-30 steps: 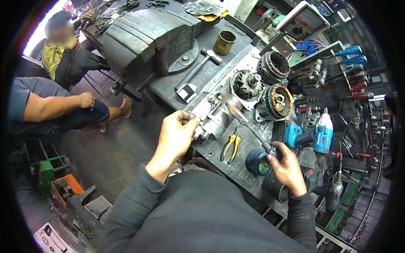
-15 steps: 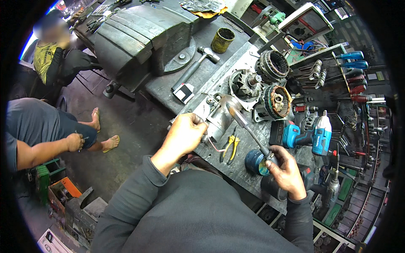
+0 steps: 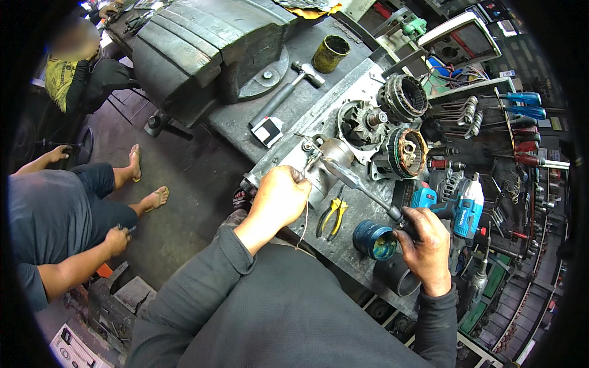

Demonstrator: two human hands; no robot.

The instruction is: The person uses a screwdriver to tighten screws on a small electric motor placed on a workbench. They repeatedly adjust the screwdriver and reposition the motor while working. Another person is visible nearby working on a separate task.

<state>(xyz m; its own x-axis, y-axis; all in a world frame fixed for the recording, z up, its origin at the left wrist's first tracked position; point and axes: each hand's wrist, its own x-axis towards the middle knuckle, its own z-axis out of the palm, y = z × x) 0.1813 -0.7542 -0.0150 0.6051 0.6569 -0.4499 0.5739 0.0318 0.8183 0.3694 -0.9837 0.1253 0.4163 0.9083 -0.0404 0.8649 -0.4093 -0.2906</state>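
My left hand [image 3: 276, 199] pinches a thin wire, which looks like solder [image 3: 306, 214], its tail hanging down toward my lap. Closed around the dark handle of a long soldering iron [image 3: 368, 191] is my right hand [image 3: 424, 245]. The iron's broad head reaches a metal cylindrical motor part [image 3: 336, 152] with terminals on top; whether it touches is hard to tell. The wire's upper end is by the same terminals, partly behind my left fingers. Yellow-and-black pliers [image 3: 333, 218] lie between my hands. An open blue tin [image 3: 368, 239] of paste stands beside my right fingers.
A large bench vise [image 3: 184, 49], a hammer [image 3: 284, 98] and a yellow can [image 3: 331, 54] occupy the far bench. Alternator parts [image 3: 362, 122] and a blue impact wrench [image 3: 468, 208] are to the right. Another person [image 3: 61, 208] sits at left; a second person [image 3: 67, 80] is behind.
My left hand has shifted slightly right, and the wire's tail now hangs lower. The iron's head has moved a little left, toward the terminals. The nearby person's other hand has come into view.
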